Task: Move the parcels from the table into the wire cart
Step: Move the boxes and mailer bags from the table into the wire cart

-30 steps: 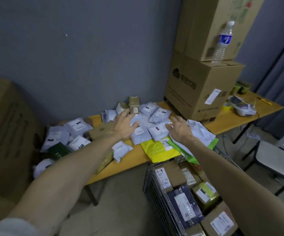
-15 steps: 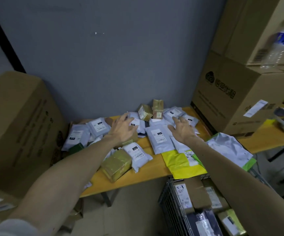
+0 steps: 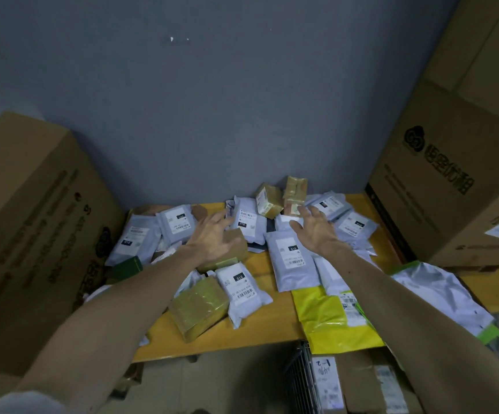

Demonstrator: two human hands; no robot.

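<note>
Left hand (image 3: 212, 238) and right hand (image 3: 314, 229) both spread open over the parcels (image 3: 290, 259), gripping nothing. A sloppy scoop could shove the yellow bag (image 3: 330, 322) off the surface (image 3: 261, 330).

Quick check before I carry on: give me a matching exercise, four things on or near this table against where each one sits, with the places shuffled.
Things
1. yellow mailer
2. dark green box
3. wire cart
4. pair of small taped boxes

Places
A. at the back, against the grey wall
B. below the near edge of the table, with labelled parcels inside
C. at the left end, next to the big carton
D. overhanging the near edge

Pairs: 1-D, 2-C, 3-B, 4-A
</note>
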